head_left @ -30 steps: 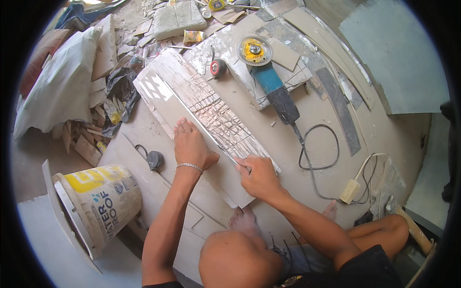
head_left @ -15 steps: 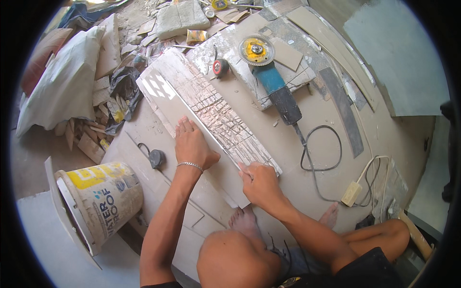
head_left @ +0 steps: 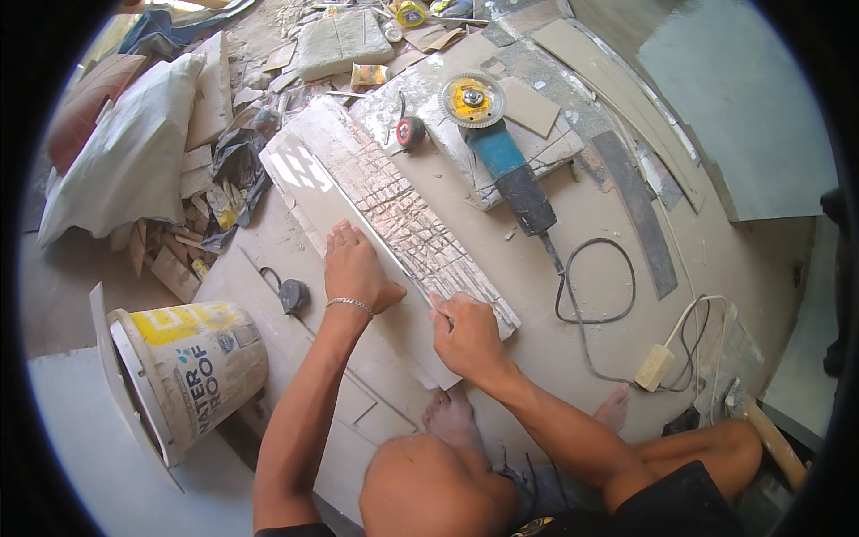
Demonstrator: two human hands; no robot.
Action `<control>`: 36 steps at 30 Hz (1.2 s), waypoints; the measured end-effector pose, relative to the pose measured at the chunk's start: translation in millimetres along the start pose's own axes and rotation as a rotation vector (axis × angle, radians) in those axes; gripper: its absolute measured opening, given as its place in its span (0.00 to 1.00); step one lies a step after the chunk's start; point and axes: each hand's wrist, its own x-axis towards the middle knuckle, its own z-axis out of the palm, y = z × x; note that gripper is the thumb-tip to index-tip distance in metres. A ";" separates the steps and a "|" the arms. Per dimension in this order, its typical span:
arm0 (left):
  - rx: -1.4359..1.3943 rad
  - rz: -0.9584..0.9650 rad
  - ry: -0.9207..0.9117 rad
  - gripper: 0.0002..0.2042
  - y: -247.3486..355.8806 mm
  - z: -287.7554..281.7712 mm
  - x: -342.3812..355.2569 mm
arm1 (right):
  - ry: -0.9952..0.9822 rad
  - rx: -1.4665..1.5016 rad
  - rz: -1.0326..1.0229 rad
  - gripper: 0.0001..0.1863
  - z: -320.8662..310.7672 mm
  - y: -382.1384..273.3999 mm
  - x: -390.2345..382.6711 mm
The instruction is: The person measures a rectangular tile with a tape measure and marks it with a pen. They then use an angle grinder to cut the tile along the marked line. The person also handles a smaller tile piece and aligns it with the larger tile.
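Observation:
A long beige tile strip with white shapes at its far end lies slantwise before me. My left hand, wearing a chain bracelet, rests flat on it with fingers outstretched. My right hand is closed at the strip's right edge, near its close end. Its fingers are curled round something small and dark that I cannot make out. The strip lies along a pale block scored with many cuts, which stretches beyond my right hand. A thin bright line runs along the strip's edge.
An angle grinder rests on a slab at the right, its cord looping toward a socket block. Tape measures lie at the left and far side. A bucket stands left; rubble and sacks fill the back left.
My right hand has slid a little away from me and leftward along the strip's edge. My left hand stays pressed on the strip. The whole view has shifted slightly.

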 end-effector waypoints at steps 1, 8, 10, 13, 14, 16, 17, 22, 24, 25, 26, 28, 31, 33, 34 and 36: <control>0.006 0.002 -0.002 0.61 0.4 0.2 0.0 | -0.008 -0.031 0.002 0.15 2.1 -0.5 1.1; -0.020 -0.016 0.014 0.58 1.3 -1.0 -0.7 | 0.052 0.004 0.042 0.18 9.8 -6.4 -9.1; -0.018 -0.016 -0.006 0.59 0.8 -0.1 -0.3 | 0.072 0.031 0.059 0.19 12.2 -10.2 -6.1; -0.021 0.003 -0.002 0.59 -2.4 2.3 0.9 | 0.037 0.033 0.043 0.20 18.5 -13.7 17.5; -0.018 0.008 0.005 0.59 -3.4 3.4 0.7 | 0.021 0.033 0.021 0.20 21.5 -14.3 29.5; -0.023 0.021 0.019 0.60 -4.0 6.6 0.7 | 0.002 0.021 0.004 0.21 26.9 -17.5 44.2; -0.017 0.028 0.039 0.59 -4.3 8.4 0.9 | -0.004 0.009 0.005 0.20 29.3 -19.1 49.7; 0.027 0.050 0.086 0.55 -10.4 21.0 2.0 | -0.015 0.050 0.081 0.19 31.3 -24.3 62.7; 0.020 0.060 0.108 0.53 -14.8 28.6 5.8 | -0.040 0.073 0.114 0.18 32.8 -27.2 75.2; 0.022 0.067 0.129 0.52 -17.0 32.6 7.4 | -0.053 0.088 0.141 0.18 34.5 -29.4 83.4; 0.035 0.080 0.127 0.52 -19.5 36.3 9.0 | -0.063 0.101 0.167 0.18 37.3 -32.6 93.4; 0.034 0.102 0.127 0.52 -23.2 41.7 11.5 | -0.079 0.063 0.158 0.16 43.0 -39.6 114.5; 0.047 0.089 0.112 0.54 -23.3 41.4 13.1 | -0.102 -0.040 0.095 0.14 44.8 -45.7 136.4; 0.065 0.069 0.137 0.51 -20.5 33.9 13.8 | -0.136 -0.056 0.131 0.13 37.7 -42.5 132.3; 0.044 0.039 0.079 0.50 -16.5 29.7 13.3 | -0.183 -0.118 0.108 0.14 30.6 -38.3 122.0; 0.066 0.016 0.049 0.53 -9.5 20.4 5.8 | -0.280 -0.242 0.064 0.19 7.4 -25.9 87.3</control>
